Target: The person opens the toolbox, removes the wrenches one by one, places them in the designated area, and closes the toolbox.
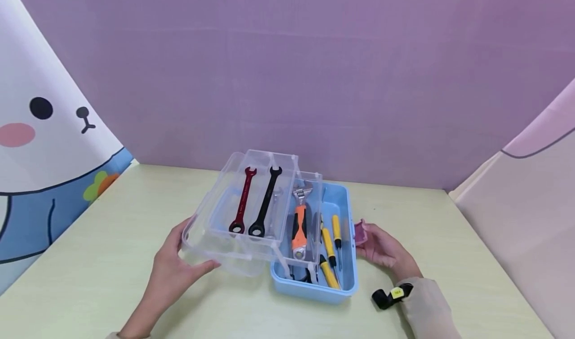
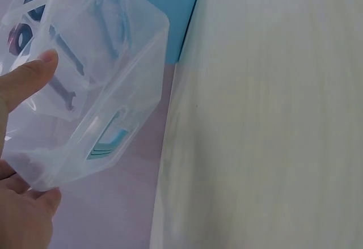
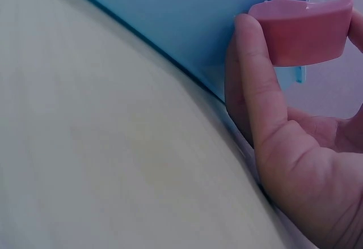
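A blue toolbox (image 1: 310, 291) stands on the table with its clear plastic lid (image 2: 136, 62) swung up to the left. My left hand (image 1: 172, 269) grips the lid's outer edge, thumb on one side and fingers on the other. Clear trays linked to the lid are spread out, holding a red wrench (image 1: 243, 201), a black wrench (image 1: 266, 202) and an orange-handled adjustable wrench (image 1: 299, 224). On the box's right side, my right hand (image 1: 382, 246) holds a pink latch (image 3: 306, 36) between its fingers.
Several yellow-handled screwdrivers (image 1: 329, 245) lie in the bottom of the box. The pale tabletop (image 1: 462, 259) runs back to a purple cloth (image 1: 359, 79). A black strap with a yellow label (image 1: 397, 293) is at the right wrist.
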### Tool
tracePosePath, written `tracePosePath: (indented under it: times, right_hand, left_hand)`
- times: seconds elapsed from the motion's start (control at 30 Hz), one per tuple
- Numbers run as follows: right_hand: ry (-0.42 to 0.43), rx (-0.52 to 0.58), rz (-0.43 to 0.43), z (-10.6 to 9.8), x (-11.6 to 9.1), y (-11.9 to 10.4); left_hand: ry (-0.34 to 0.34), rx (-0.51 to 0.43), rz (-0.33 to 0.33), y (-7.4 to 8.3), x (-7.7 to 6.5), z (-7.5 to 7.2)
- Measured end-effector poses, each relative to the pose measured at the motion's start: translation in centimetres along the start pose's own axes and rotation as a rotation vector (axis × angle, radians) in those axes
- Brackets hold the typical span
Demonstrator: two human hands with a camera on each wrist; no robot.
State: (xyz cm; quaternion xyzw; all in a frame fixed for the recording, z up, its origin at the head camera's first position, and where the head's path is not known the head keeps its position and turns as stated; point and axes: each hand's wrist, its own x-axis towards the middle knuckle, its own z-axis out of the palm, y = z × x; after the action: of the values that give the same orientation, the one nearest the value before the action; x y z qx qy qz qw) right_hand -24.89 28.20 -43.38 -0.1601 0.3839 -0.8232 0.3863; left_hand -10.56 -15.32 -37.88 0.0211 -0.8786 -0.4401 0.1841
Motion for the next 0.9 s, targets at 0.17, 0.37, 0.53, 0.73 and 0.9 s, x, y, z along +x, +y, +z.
tracePosePath:
  times: [0.17, 0.37, 0.53, 0.73, 0.9]
  right_hand:
    - [0.019, 0.011, 0.016, 0.5, -0.5, -0.4]
    - [0.054, 0.026, 0.025, 1.1, -1.1, -0.9]
    - [0.034, 0.024, 0.021, 1.1, -1.4, -1.2]
    - [0.01, 0.018, 0.019, 1.0, -1.6, -1.4]
    - [-0.023, 0.02, 0.02, 0.9, -1.6, -1.5]
  left_hand:
    - [-0.034, -0.013, -0.083, 0.4, -0.2, -0.3]
    - [-0.053, -0.015, -0.125, 0.8, -0.5, -0.5]
    - [-0.053, -0.023, -0.13, 0.9, -0.5, -0.3]
    - [-0.094, -0.055, -0.221, 0.9, -0.5, -0.2]
    - [-0.106, -0.046, -0.263, 0.7, -0.9, 0.1]
